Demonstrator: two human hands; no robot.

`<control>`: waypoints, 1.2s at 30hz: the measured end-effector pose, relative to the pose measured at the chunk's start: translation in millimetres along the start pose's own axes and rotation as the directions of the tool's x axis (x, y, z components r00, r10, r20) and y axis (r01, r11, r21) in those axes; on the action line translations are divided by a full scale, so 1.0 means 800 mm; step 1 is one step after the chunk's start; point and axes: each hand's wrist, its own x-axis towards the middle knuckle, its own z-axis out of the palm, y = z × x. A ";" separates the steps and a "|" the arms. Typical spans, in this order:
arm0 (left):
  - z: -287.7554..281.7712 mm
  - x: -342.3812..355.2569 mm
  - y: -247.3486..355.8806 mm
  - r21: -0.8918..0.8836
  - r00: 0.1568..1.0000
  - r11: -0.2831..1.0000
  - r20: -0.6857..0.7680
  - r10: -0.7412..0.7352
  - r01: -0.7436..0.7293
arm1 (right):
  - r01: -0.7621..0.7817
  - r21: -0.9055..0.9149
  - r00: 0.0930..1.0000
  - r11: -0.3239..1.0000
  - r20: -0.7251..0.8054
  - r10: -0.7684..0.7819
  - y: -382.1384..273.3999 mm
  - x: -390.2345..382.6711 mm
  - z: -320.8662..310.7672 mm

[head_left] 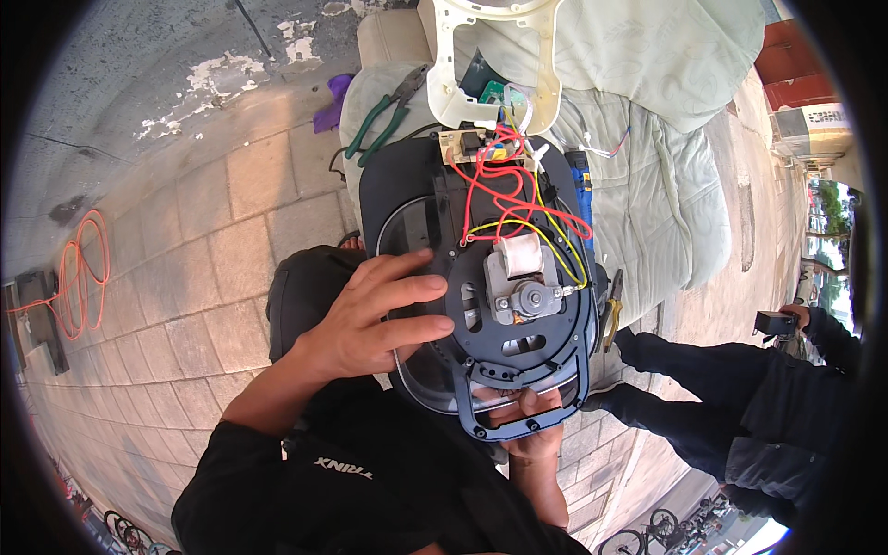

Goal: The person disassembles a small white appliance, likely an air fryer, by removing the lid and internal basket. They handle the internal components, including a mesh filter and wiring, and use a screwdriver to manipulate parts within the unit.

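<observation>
A dark appliance lid (518,344) with a clear rim lies tilted across my lap. On it sits a bare electric motor (534,298) with a white-wrapped coil. Red wires (504,196) and a yellow one run from the motor end up to a small circuit board (451,148) at the lid's far edge. My left hand (375,310) rests over the lid's left side, fingers spread, holding nothing. Below the loop-shaped handle at the near edge, my right hand (541,439) grips the lid from underneath; some of its fingers are hidden.
Beyond the lid, a cream plastic frame (447,88) lies on a cloth-covered seat (652,203). Green-handled cutters (379,129) are at its left. Yellow-handled pliers (611,319) and a blue tool (582,190) lie to the right. Another person (740,398) stands at right. An orange cable (74,287) is on the paving.
</observation>
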 end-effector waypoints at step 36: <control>0.014 -0.004 0.000 0.048 0.999 0.999 -0.035 0.018 -0.016 | -0.043 0.130 0.994 0.991 0.104 0.030 -0.002 0.008 -0.011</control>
